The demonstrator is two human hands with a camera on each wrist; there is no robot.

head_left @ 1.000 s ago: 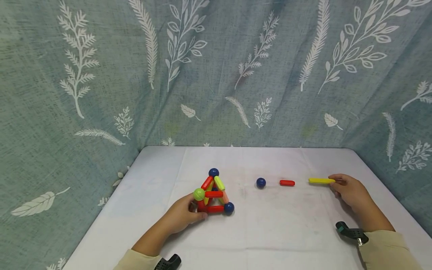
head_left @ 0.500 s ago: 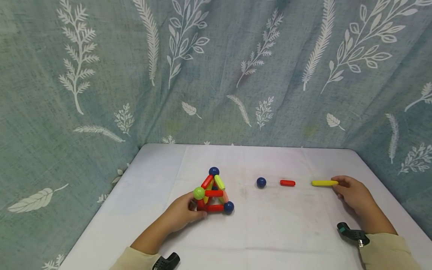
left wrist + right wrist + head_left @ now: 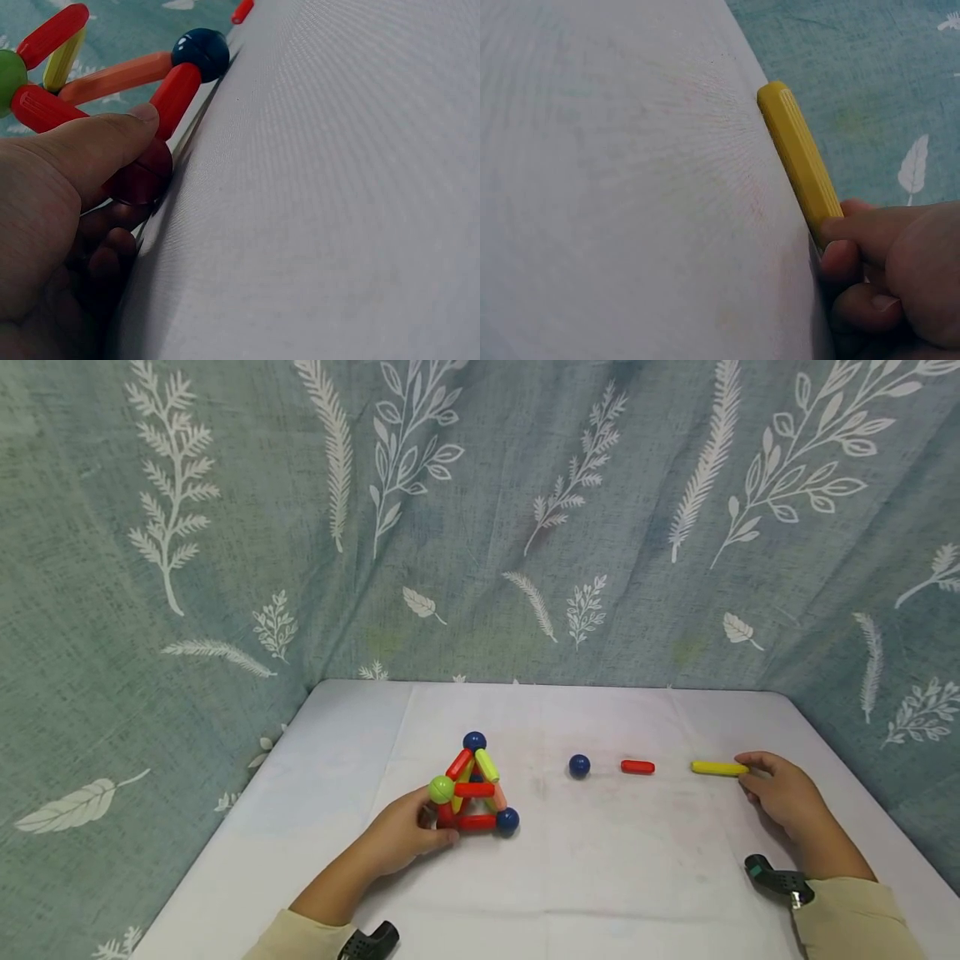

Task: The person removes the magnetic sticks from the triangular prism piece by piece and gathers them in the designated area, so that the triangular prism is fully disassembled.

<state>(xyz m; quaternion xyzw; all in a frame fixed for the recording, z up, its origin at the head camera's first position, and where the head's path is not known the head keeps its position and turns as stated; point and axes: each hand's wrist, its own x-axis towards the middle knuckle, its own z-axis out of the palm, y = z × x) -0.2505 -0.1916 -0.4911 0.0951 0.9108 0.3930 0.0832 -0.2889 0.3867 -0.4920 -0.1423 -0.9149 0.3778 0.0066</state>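
Note:
On the left of the table stands a frame of magnetic rods and balls (image 3: 475, 790), with red, yellow-green and orange rods. A blue ball (image 3: 474, 741) tops it, and a green ball (image 3: 441, 790) sits at its near left. My left hand (image 3: 401, 835) grips its lower left corner; in the left wrist view the thumb lies over a dark red ball (image 3: 142, 176) beside a red rod (image 3: 176, 100). Far to the right, my right hand (image 3: 783, 793) pinches the right end of a long yellow rod (image 3: 799, 154), which lies close along the tabletop.
Between the hands, a loose blue ball (image 3: 579, 767) and a short red rod (image 3: 637, 767) lie in a row with the yellow rod. White cloth covers the table (image 3: 600, 877). A leaf-patterned curtain (image 3: 480, 527) rises behind and at both sides.
The yellow rod has shifted slightly to the right and nearer, with my right fingers on its end. My left hand and the frame stay in place.

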